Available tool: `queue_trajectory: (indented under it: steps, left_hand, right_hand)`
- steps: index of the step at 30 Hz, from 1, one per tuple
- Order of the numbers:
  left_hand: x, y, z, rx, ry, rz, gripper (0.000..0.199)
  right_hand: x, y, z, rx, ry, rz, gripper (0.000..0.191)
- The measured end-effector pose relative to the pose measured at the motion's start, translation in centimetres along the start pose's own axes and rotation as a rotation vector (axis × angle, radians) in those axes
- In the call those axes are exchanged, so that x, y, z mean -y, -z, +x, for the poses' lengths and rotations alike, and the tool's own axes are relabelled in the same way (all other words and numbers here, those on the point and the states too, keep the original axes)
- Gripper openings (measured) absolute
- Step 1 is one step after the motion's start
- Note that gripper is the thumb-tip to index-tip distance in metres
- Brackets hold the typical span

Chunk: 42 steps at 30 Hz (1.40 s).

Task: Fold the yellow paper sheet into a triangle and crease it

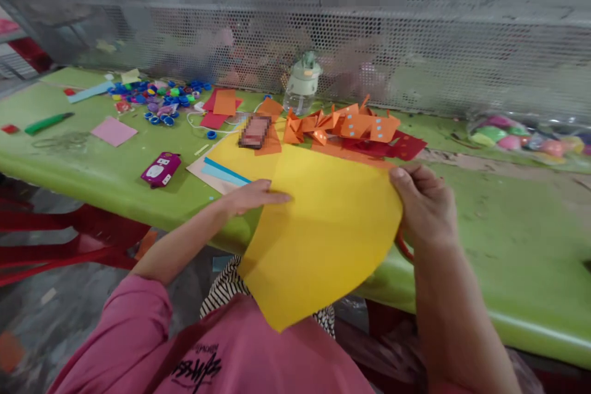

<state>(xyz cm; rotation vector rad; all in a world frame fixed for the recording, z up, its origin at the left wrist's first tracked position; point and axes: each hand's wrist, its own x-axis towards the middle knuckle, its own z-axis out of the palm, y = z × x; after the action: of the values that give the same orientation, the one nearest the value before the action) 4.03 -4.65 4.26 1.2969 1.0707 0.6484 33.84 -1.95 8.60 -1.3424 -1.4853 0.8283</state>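
Note:
A large yellow paper sheet (323, 228) hangs over the table's near edge. My right hand (425, 200) pinches its upper right corner between thumb and fingers. On the sheet's left side lies my left hand (256, 196), its index finger stretched out over the paper and its thumb apart. Blue paper strips (224, 173) and more yellow paper (252, 163) lie just beyond my left hand. Behind the sheet are folded orange paper pieces (351, 124) with small pale squares. Part of a red-orange ring (403, 246) shows below my right hand; the rest is hidden.
On the green table (512, 215) stand a clear bottle (302, 83) and a phone (255, 131). A purple box (161, 170), pink paper (114, 130), green cutter (48, 124) and small colourful pieces (161, 97) lie left. Bagged colourful balls (521, 138) lie right; red chairs (87, 237) stand below left.

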Motion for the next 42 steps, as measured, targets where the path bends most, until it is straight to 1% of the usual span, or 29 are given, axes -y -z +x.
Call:
queue_trajectory:
  steps: [1, 2, 3, 4, 6, 7, 9, 11, 12, 14, 15, 17, 19, 20, 22, 25, 27, 29, 31, 32, 33, 34, 35, 36, 37, 38, 39, 40, 42]
  left_hand:
    - [-0.2, 0.1, 0.0, -0.053, 0.032, -0.021, 0.051]
    - [-0.4, 0.3, 0.1, -0.137, 0.04, -0.024, 0.049]
    - [-0.6, 0.7, 0.3, -0.228, 0.028, 0.003, 0.047]
    - [-0.8, 1.0, 0.5, -0.311, 0.003, 0.041, 0.046]
    - [-1.1, 1.7, 1.0, -0.431, -0.044, 0.128, 0.045]
    - [-1.3, 1.9, 1.3, -0.476, -0.061, 0.154, 0.045]
    - [-1.4, 2.3, 1.8, -0.549, -0.089, 0.15, 0.047]
    - [-1.2, 2.8, 2.2, -0.59, -0.127, 0.105, 0.048]
    - [-1.1, 3.0, 2.4, -0.594, -0.146, 0.082, 0.049]
    - [-0.6, 3.6, 2.8, -0.585, -0.162, 0.058, 0.05]
    - [-0.4, 3.9, 3.0, -0.566, -0.157, 0.059, 0.049]
    - [-0.1, 4.3, 3.3, -0.527, -0.137, 0.066, 0.044]
    - [-0.1, 4.4, 3.6, -0.482, -0.103, 0.078, 0.038]
    - [-0.3, 4.3, 3.7, -0.466, -0.079, 0.087, 0.035]
    - [-0.6, 3.9, 4.0, -0.439, -0.02, 0.114, 0.03]
    - [-1.1, 3.1, 4.9, -0.39, 0.049, 0.209, 0.027]
    - [-1.3, 2.8, 5.5, -0.386, 0.028, 0.294, 0.034]
    - [-1.6, 2.5, 5.4, -0.48, -0.077, 0.42, 0.049]
    - [-1.8, 2.2, 4.2, -0.578, -0.228, 0.583, 0.052]
    - [-1.8, 2.0, 3.1, -0.578, -0.296, 0.662, 0.044]
    - [-1.7, 1.7, 1.8, -0.479, -0.338, 0.718, 0.034]
    - [-1.3, 1.3, 0.3, -0.354, -0.362, 0.759, 0.031]
    - [-0.7, 0.9, -1.2, -0.24, -0.388, 0.818, 0.033]
    - [0.1, 0.4, -2.8, -0.153, -0.434, 0.903, 0.041]
    - [1.0, -0.1, -4.2, -0.111, -0.471, 0.998, 0.053]
    - [2.1, -0.5, -5.6, -0.124, -0.514, 1.083, 0.061]
    - [3.2, -1.0, -6.7, -0.167, -0.551, 1.147, 0.06]
    - [4.2, -1.4, -7.7, -0.213, -0.589, 1.191, 0.051]
    - [5.9, -2.1, -9.3, -0.322, -0.637, 1.241, 0.021]
  right_hand:
    - [0.1, -0.1, 0.2, -0.006, -0.029, 0.024, 0.043]
    - [0.0, -0.3, 0.3, -0.009, -0.048, 0.043, 0.044]
    - [-0.1, -0.5, 0.3, 0.031, -0.076, 0.066, 0.045]
    - [-0.3, -0.7, 0.2, 0.101, -0.098, 0.076, 0.046]
    - [-0.9, -1.5, -0.2, 0.256, -0.155, 0.12, 0.05]
    - [-1.4, -1.9, -0.5, 0.317, -0.186, 0.145, 0.052]
    - [-2.4, -2.6, -1.0, 0.379, -0.251, 0.179, 0.055]
    - [-3.4, -2.9, -1.6, 0.356, -0.267, 0.146, 0.06]
    - [-3.7, -2.8, -1.9, 0.321, -0.24, 0.099, 0.063]
    - [-4.1, -2.4, -2.7, 0.257, -0.128, -0.008, 0.065]
    - [-4.1, -2.0, -3.1, 0.249, -0.066, -0.053, 0.06]
    - [-4.0, -1.2, -3.9, 0.31, 0.056, -0.118, 0.045]
    - [-3.9, -0.3, -4.7, 0.402, 0.22, -0.232, 0.04]
    - [-3.9, 0.0, -5.0, 0.417, 0.329, -0.33, 0.04]
    - [-4.2, 0.3, -5.7, 0.353, 0.56, -0.589, 0.043]
    - [-4.7, -0.1, -6.6, 0.165, 0.828, -0.907, 0.042]
    - [-4.9, -0.7, -7.1, 0.146, 0.95, -0.998, 0.032]
    - [-4.9, -1.5, -7.5, 0.231, 1.036, -1.025, 0.02]
    - [-4.9, -2.3, -7.6, 0.339, 1.072, -0.999, 0.016]
    - [-4.9, -2.7, -7.5, 0.379, 1.065, -0.97, 0.017]
    - [-5.0, -3.0, -7.5, 0.404, 1.044, -0.937, 0.019]
    - [-5.0, -3.2, -7.4, 0.42, 1.011, -0.905, 0.02]
    - [-5.1, -3.3, -7.3, 0.434, 0.976, -0.875, 0.021]
    - [-5.0, -3.3, -7.2, 0.446, 0.947, -0.842, 0.022]
    - [-5.0, -3.2, -7.3, 0.459, 0.926, -0.804, 0.022]
    - [-4.8, -3.1, -7.4, 0.478, 0.913, -0.756, 0.022]
    - [-4.7, -3.0, -7.7, 0.498, 0.901, -0.698, 0.021]
    - [-4.5, -2.9, -8.1, 0.518, 0.885, -0.634, 0.02]
    - [-4.1, -2.9, -9.0, 0.56, 0.84, -0.515, 0.019]
